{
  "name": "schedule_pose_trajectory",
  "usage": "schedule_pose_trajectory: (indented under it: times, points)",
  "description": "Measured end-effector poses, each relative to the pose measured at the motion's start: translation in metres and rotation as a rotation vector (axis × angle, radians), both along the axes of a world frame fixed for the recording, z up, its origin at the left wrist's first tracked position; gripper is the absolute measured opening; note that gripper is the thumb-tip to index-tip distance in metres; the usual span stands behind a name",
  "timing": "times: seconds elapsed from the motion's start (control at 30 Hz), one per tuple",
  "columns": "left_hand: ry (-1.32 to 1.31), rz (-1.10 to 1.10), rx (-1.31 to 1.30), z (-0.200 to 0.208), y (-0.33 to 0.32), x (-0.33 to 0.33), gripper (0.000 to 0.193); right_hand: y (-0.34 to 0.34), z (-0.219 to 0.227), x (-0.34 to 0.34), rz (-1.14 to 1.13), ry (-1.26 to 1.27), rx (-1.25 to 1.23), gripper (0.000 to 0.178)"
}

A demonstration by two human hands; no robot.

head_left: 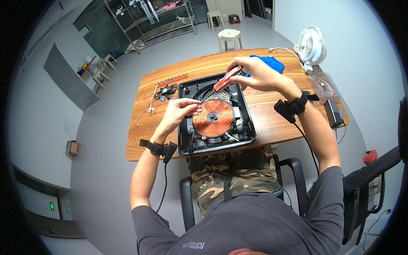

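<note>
An opened induction cooker (pixel 250 127) with a black housing lies on the table in front of me. Inside it sits a round copper coil (pixel 213 125), with a perforated round grille showing behind it. My right hand (pixel 259 74) grips the red and grey handle of a screwdriver (pixel 227 79), whose shaft slants down to the left toward the coil's far left edge. There the fingertips of my left hand (pixel 180 112) are pinched together by the shaft's tip. Whatever they pinch is too small to make out.
Left of the housing lie a small black fan (pixel 166 92), an orange strip (pixel 172 79) and a white cable (pixel 150 108). A blue cloth (pixel 272 63) is beyond my right hand. A white desk fan (pixel 311 46) and a black box (pixel 332 113) stand at the table's right side.
</note>
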State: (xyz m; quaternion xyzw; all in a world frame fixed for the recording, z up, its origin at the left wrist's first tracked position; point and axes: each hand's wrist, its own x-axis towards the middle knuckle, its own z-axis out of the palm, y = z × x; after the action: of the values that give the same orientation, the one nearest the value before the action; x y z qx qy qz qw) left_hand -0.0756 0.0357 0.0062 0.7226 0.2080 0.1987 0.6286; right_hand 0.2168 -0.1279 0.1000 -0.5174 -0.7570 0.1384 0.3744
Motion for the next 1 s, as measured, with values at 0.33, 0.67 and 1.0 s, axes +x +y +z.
schedule_pose_trajectory:
  times: [0.33, 0.67, 1.0]
  points:
    - [0.013, -0.023, 0.005, -0.004, -0.003, 0.012, 0.025, -0.006, 0.000, 0.004, 0.009, 0.021, -0.042, 0.029]
    - [-0.065, -0.068, -0.041, -0.008, -0.008, 0.033, 0.021, -0.017, -0.006, 0.018, -0.098, 0.174, -0.188, 0.029]
    - [0.165, -0.087, 0.345, -0.004, -0.007, 0.062, 0.063, -0.033, 0.005, 0.050, -0.184, 0.104, -0.123, 0.031]
